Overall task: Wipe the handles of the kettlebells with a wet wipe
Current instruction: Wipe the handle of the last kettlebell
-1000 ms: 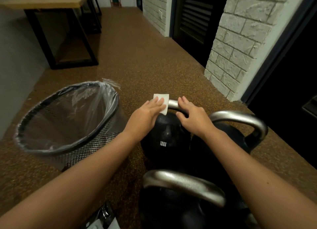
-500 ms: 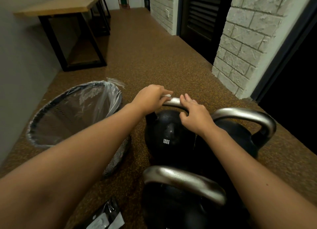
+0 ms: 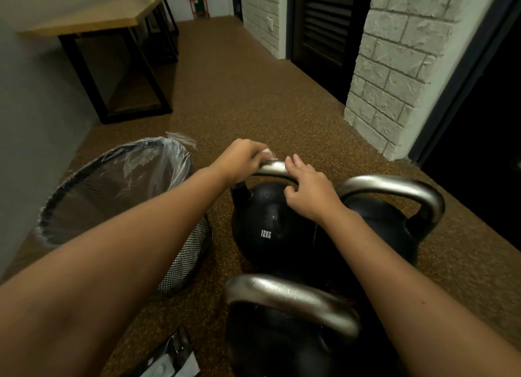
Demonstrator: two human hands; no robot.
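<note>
Three black kettlebells with silver handles stand close together on the floor. The far one, marked 12KG (image 3: 266,230), has its handle (image 3: 275,169) under both hands. My left hand (image 3: 242,159) curls over the handle's left end with a white wet wipe (image 3: 267,153) wrapped under the fingers; only a small corner of the wipe shows. My right hand (image 3: 307,189) grips the handle's right part, thumb beneath the bar. A second kettlebell (image 3: 389,230) sits at the right, a third (image 3: 284,334) nearest me.
A black mesh bin (image 3: 112,207) lined with clear plastic stands just left of the kettlebells. A dark wipe packet (image 3: 172,359) lies on the floor at the bottom. A wooden table with black legs (image 3: 107,49) is at the far left; a brick pillar (image 3: 394,66) at the right.
My left hand went from lying flat on the spread wipe to curling round the handle's left end with the wipe folded under it. The right hand stayed on the handle. The camera tilted up slightly.
</note>
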